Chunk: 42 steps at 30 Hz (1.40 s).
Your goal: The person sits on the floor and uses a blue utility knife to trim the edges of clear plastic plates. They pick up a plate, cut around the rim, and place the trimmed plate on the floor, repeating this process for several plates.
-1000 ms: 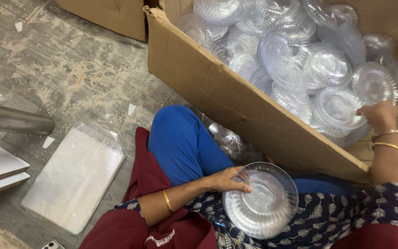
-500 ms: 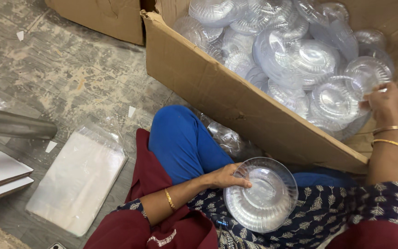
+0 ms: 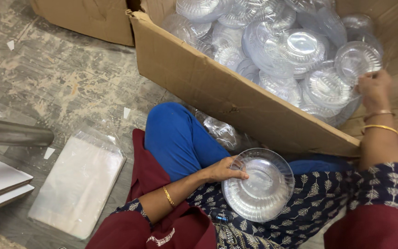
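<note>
Clear plastic lids [image 3: 258, 185]: stacked on our lap, just before the cardboard box [image 3: 236, 99]; left hand [image 3: 224, 169] grips the stack's edge. Right hand [image 3: 373, 87] pinches one lid [image 3: 356, 60] inside the box. Risk: slick nested lids could slide off the lap.

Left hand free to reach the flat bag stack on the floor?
Probably not as is: the left hand grips a stack of clear lids on the lap. The bag stack lies beside that arm, nothing between.
</note>
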Tool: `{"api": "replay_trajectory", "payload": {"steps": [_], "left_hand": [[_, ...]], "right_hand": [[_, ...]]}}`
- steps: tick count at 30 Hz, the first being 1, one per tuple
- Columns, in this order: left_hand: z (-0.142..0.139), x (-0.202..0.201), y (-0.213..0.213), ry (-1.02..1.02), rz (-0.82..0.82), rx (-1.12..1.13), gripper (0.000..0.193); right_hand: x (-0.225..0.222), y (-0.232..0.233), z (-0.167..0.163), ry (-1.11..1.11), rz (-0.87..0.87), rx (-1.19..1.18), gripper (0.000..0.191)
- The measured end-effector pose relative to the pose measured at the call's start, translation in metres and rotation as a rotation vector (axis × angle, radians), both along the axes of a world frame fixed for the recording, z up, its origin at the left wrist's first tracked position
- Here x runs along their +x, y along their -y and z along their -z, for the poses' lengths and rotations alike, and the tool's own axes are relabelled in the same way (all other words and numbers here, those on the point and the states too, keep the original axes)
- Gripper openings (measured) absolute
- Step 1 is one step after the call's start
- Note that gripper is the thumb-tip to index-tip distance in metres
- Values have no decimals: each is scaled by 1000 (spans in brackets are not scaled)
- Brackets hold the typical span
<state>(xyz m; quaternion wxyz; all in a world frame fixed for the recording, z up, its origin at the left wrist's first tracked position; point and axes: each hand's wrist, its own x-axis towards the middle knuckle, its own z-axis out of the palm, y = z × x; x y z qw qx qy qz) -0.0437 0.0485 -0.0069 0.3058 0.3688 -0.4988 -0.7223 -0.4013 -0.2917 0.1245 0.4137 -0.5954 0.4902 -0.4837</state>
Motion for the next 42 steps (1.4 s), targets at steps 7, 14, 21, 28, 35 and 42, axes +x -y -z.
{"api": "replay_trajectory", "payload": {"steps": [7, 14, 21, 28, 35, 42], "left_hand": [[-5, 0, 4, -14, 0, 33, 72], [4, -1, 9, 16, 9, 13, 75], [4, 0, 10, 30, 8, 10, 75], [1, 1, 10, 5, 8, 6, 71], [2, 1, 11, 11, 14, 14, 65], [3, 1, 11, -18, 11, -14, 65]], "right_hand": [[22, 13, 12, -1067, 30, 365, 43], [32, 27, 10, -1295, 120, 411, 52], [33, 32, 9, -1317, 156, 438, 57], [25, 31, 17, -1301, 111, 370, 44], [30, 25, 10, -1396, 197, -2, 35], [42, 18, 1, -748, 124, 372, 21]]}}
